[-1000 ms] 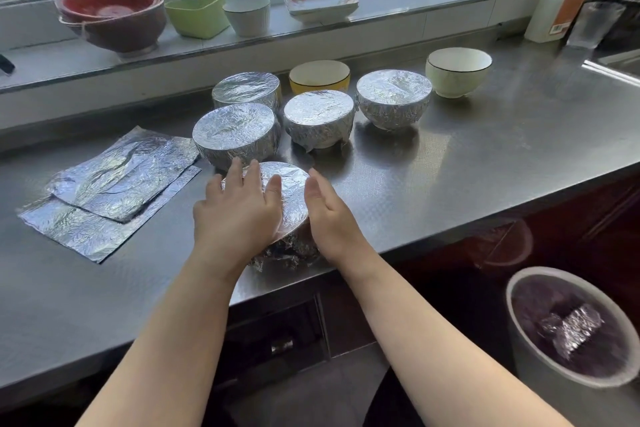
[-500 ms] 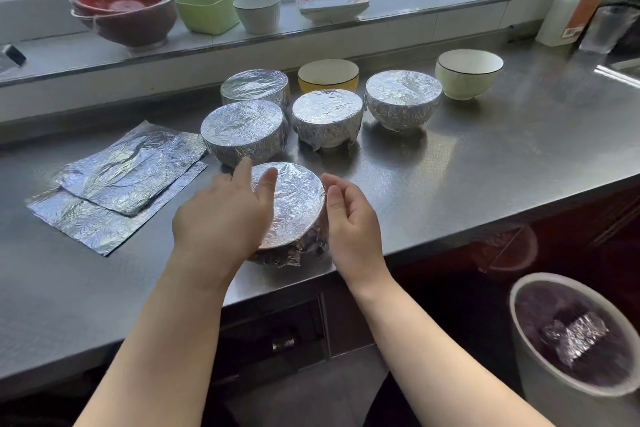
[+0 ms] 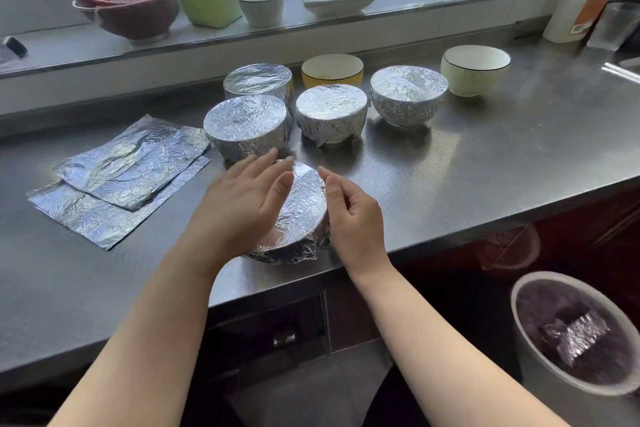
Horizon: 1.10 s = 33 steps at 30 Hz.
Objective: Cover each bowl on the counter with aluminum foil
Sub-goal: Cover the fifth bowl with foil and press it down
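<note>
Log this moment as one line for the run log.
left hand flat on nearest foil-covered bowl | right hand at its side | yellow bowl, white bowl uncovered

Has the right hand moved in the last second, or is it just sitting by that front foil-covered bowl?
Yes. The right hand has pulled back from the front bowl, toward the counter edge, fingers curling.

Left hand [image 3: 242, 204] hides the foil-covered bowl's [image 3: 304, 211] left side — bin [image 3: 540, 367] cropped.

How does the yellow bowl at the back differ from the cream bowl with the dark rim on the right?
The yellow ceramic bowl stands behind the foil-wrapped bowls, partly hidden; the cream bowl with the dark rim stands apart, fully visible. The yellow bowl is bright outside, the cream bowl pale. Both are uncovered and upright.
</note>
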Available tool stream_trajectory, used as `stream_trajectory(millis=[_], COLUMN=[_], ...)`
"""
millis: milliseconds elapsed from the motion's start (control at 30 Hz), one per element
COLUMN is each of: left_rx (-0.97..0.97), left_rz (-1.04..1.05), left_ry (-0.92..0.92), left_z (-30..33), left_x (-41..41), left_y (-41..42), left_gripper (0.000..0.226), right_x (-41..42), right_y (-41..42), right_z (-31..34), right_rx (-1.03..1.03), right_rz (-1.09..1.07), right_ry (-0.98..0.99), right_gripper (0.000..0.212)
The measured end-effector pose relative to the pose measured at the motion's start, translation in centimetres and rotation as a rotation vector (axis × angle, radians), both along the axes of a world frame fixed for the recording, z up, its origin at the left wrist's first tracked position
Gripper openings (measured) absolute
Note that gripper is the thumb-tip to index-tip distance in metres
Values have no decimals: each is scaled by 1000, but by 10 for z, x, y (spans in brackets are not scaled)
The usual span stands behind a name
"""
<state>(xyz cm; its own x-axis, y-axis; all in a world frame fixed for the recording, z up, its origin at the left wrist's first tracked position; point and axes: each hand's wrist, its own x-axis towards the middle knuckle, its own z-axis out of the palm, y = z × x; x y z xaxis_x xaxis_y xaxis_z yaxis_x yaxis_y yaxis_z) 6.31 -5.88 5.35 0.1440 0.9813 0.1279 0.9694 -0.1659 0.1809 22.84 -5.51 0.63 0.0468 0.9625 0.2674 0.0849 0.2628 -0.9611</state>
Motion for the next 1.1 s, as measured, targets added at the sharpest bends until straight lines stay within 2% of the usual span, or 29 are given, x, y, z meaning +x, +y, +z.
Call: stream_trajectory(millis=[167,300,700,933,1100], left_rx=[8,20,48,51,56], left_rz=[13,24,22,29,34], left_ry=[-46,-50,-45,-50,-47], left_z=[1,2,-1,2,2], left_x=[2,3,3,6,6], left_y=[-1,-1,0,-2,-1], left_gripper=[81,76,72,70,70], right_x=[-4,-6,-9,-8,-4], right_y=[1,4,9,15,22], right_z=[-2,-7,-10,-8,-7], right_rx=[-89,-147,-157,-293,-377], right_rz=[-60,-95,-124,-42,1], right_ry=[183,230,124,284,265], right_gripper=[20,31,14,13,18])
